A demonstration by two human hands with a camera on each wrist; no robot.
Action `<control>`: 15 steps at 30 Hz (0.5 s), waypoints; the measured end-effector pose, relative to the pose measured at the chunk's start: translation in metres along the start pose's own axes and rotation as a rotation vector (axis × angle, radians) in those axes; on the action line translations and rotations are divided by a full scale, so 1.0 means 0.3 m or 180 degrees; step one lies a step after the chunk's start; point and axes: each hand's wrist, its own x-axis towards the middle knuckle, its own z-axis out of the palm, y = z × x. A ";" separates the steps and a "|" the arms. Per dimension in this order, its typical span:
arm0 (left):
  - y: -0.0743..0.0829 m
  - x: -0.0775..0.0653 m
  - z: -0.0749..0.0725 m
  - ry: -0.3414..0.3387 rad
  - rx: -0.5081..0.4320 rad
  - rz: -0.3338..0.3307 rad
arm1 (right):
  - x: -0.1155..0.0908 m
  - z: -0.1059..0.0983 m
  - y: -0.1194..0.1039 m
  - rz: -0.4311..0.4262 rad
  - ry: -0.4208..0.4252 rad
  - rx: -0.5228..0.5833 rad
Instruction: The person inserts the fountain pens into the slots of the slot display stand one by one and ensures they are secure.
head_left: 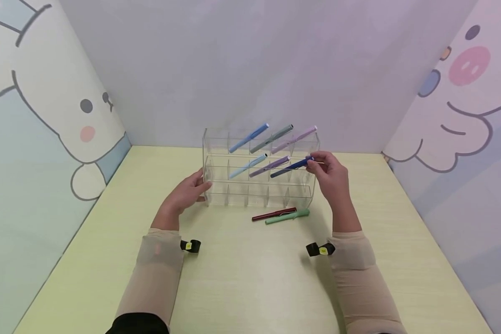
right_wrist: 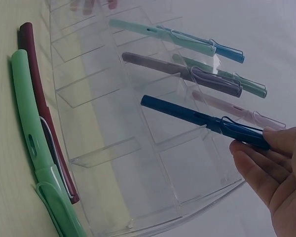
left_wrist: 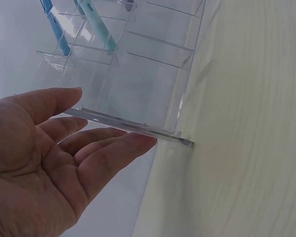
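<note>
A clear acrylic pen rack (head_left: 259,190) with three stepped rows of compartments stands on the table. At its left side my left hand (head_left: 188,191) holds the side panel (left_wrist: 128,127), thumb in front and fingers against the outer face. My right hand (head_left: 331,178) pinches the cap end of a dark blue pen (right_wrist: 202,118) between thumb and fingers; the pen lies slanted at the middle row. Beside it in that row are a purple pen (head_left: 269,167) and a light blue pen (head_left: 248,166). The top row bears a blue pen (head_left: 249,138), a grey-green pen (head_left: 272,138) and a pink-lilac pen (head_left: 294,140).
In front of the rack, a dark red pen (head_left: 273,214) and a green pen (head_left: 287,216) lie side by side on the pale wooden table (head_left: 242,278). A plain wall panel (head_left: 250,69) rises behind the rack, and cartoon-printed panels stand left and right.
</note>
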 end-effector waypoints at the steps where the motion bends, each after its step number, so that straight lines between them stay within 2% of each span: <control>1: 0.000 0.000 0.000 0.0000 -0.0004 0.0001 | -0.001 0.000 0.000 0.0009 -0.0004 -0.0069; 6: 0.000 0.002 0.001 0.0007 -0.0012 0.0004 | -0.003 -0.002 -0.008 0.0028 -0.0014 -0.0229; 11: 0.001 0.001 0.000 0.0006 -0.0024 -0.0022 | -0.004 -0.004 -0.018 0.0050 -0.0060 -0.0235; 15: 0.000 0.006 -0.001 0.0004 -0.0045 -0.0017 | -0.005 -0.022 -0.024 -0.0019 -0.0026 -0.0380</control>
